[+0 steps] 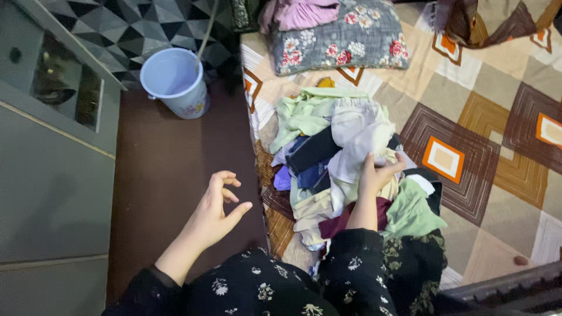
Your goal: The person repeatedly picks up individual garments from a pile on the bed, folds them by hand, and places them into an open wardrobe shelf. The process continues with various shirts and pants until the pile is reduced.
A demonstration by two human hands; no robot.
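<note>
A heap of mixed clothes lies at the near edge of a bed with a brown and orange geometric cover. My right hand rests on top of the heap, its fingers closing on a white garment. My left hand hovers over the dark brown floor beside the bed, fingers curled and apart, holding nothing. Both my sleeves are black with small white flowers.
A pale blue bucket stands on the floor near the bed's head. A grey floral pillow with a pink cloth on it lies at the top of the bed. A grey cabinet fills the left side.
</note>
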